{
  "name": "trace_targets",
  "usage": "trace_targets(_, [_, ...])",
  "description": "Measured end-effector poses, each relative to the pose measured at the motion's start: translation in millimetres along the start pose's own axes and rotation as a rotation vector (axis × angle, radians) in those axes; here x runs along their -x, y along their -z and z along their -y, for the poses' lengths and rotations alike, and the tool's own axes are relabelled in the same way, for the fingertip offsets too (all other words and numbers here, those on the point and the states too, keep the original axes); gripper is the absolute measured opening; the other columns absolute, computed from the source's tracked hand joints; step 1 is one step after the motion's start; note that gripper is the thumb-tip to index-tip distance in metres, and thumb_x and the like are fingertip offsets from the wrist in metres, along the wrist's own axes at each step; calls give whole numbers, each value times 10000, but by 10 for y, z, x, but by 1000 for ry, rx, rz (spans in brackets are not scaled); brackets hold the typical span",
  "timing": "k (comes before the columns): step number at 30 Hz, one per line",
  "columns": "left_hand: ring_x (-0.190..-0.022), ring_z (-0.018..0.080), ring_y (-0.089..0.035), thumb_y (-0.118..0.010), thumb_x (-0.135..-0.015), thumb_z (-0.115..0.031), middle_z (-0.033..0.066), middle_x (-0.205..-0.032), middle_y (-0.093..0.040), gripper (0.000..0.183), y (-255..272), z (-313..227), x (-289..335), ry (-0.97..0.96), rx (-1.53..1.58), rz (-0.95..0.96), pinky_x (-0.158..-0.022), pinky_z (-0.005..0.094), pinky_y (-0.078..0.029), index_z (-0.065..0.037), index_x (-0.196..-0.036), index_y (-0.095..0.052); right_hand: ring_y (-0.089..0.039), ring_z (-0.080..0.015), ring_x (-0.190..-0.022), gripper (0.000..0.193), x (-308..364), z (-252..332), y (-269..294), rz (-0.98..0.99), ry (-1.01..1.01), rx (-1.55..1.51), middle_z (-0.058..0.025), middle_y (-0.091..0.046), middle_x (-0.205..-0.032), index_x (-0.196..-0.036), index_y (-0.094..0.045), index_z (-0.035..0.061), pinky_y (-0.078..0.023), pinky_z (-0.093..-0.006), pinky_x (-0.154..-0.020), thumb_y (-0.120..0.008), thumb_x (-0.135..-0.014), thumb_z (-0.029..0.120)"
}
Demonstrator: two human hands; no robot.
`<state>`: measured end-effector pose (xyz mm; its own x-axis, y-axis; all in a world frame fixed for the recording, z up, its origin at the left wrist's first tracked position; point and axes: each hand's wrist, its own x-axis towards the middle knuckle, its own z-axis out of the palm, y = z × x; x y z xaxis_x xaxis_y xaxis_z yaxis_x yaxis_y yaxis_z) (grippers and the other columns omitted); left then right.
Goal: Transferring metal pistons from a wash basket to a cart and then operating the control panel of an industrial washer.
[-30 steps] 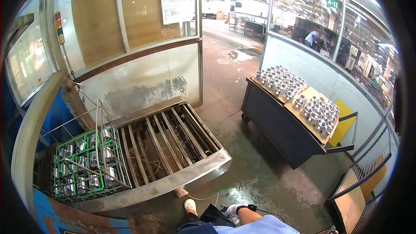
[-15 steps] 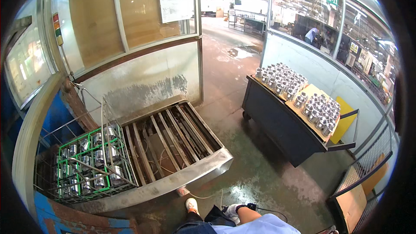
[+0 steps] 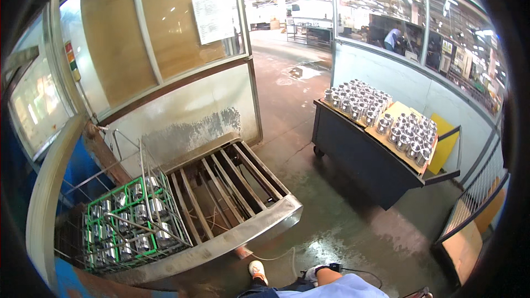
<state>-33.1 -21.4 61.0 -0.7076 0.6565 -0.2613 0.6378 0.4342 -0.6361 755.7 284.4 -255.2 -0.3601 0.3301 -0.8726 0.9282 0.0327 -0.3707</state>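
My right hand [image 3: 312, 273], in a white glove, hangs low at the bottom edge beside my dark trousers. A black device [image 3: 334, 267] with a cable sits at its wrist. The fingers are too small and partly hidden, so their pose and anything in them cannot be made out. My left hand is out of view. To the left, a green-trimmed wire basket [image 3: 144, 254] holds several shiny metal cylinders [image 3: 164, 230]. It rests on a metal frame with slats [image 3: 221, 185]. My hand touches neither.
A dark cart [image 3: 359, 160] with cardboard and several rows of metal cylinders [image 3: 408, 142] stands right. A mesh-sided rack [image 3: 461, 232] is at the lower right. Partition walls [image 3: 210, 99] flank a passage. The floor [image 3: 292, 182] looks wet. A person [image 3: 392, 38] bends beyond the glass.
The view has shifted and tilted, so the basket and slatted frame sit lower and further right. My right hand stays low near my trousers and shows less now.
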Motion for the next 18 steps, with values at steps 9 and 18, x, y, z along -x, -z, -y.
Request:
trace_targets(9, [-1270, 308, -559, -594, -984, -523, 56, -1478, -532, 603, 210, 76, -159, 694, 1751, 174, -978, 496, -486, -217, -1490, -473, -711, -244, -993, 324, 443, 171, 43, 22, -94, -137, -74, -755, -1136, -1138, -763, 113, -559, -411, -869, -657, -898, 304])
trace_targets(18, [-1256, 323, -560, -601, -987, -517, 68, -1455, -550, 585, 455, -71, -57, 842, 1971, 154, -952, 519, -493, -213, -1475, -492, -704, -228, -954, 326, 707, 344, 147, 68, -253, -336, -74, -765, -1077, -1116, -782, 122, -552, -449, -844, -669, -901, 339])
